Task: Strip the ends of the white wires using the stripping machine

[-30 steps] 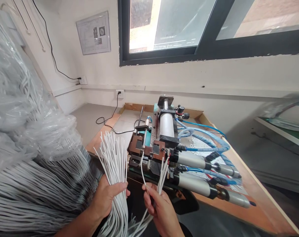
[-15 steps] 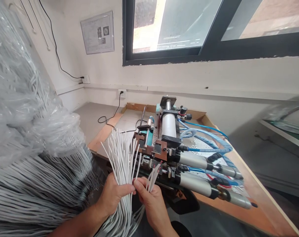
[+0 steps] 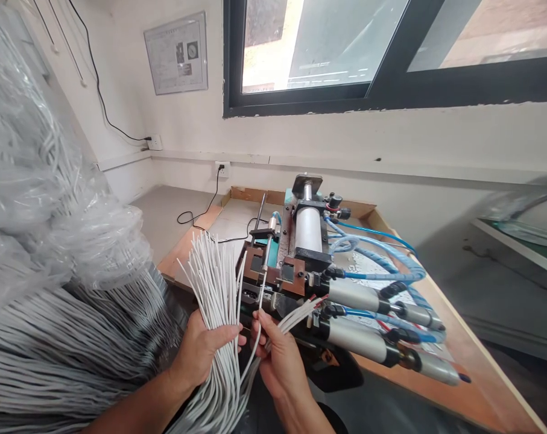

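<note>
A thick bundle of white cables (image 3: 216,289) fans upward out of my left hand (image 3: 201,346), whose thumb lies across it. My right hand (image 3: 277,355) pinches a single white cable (image 3: 261,296) between thumb and fingertips, its upper end at the jaws of the pneumatic machine (image 3: 273,274). Several more cables (image 3: 295,314) rest in the same hand, pointing right; red inner wires show at their tips. The lower lengths of the cables hang down between my forearms.
At the left, piles of grey-white cables (image 3: 74,349) lie beneath clear plastic wrap (image 3: 69,235). Silver air cylinders (image 3: 363,337) and blue hoses (image 3: 391,265) take up the machine's right side. White scraps lie on the wood-edged bench (image 3: 476,386). A shelf (image 3: 521,247) juts out at the right.
My right hand has drawn one cable away from the bundle and raised its end to the machine. The red-tipped cables in that hand have swung to the right.
</note>
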`<state>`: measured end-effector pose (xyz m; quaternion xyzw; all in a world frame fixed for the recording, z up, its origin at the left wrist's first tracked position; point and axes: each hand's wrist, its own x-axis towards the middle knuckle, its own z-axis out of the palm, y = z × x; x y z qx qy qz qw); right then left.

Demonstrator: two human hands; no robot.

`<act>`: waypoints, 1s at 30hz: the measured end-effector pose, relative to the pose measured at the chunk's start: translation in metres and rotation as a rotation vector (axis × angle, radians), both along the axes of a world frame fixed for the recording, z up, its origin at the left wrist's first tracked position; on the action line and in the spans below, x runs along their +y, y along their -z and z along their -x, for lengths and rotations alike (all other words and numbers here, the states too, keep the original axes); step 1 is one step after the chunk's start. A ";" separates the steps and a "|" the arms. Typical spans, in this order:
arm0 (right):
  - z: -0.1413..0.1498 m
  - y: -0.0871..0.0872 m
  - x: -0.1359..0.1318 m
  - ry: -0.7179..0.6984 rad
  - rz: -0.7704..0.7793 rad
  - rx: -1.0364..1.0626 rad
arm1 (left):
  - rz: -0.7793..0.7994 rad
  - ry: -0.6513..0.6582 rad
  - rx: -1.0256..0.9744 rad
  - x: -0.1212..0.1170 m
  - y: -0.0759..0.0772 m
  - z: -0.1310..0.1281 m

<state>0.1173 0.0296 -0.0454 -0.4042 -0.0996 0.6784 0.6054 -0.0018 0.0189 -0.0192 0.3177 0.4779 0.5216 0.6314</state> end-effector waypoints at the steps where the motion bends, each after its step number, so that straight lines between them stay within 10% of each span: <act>1: 0.000 0.000 0.001 0.000 0.007 0.015 | 0.000 0.001 0.000 0.000 -0.001 0.000; 15: 0.007 -0.006 -0.005 -0.176 -0.125 0.060 | -0.156 0.112 0.047 0.000 0.005 -0.003; 30: 0.000 0.007 -0.011 0.017 -0.077 -0.180 | -0.095 0.091 0.070 -0.004 0.013 -0.001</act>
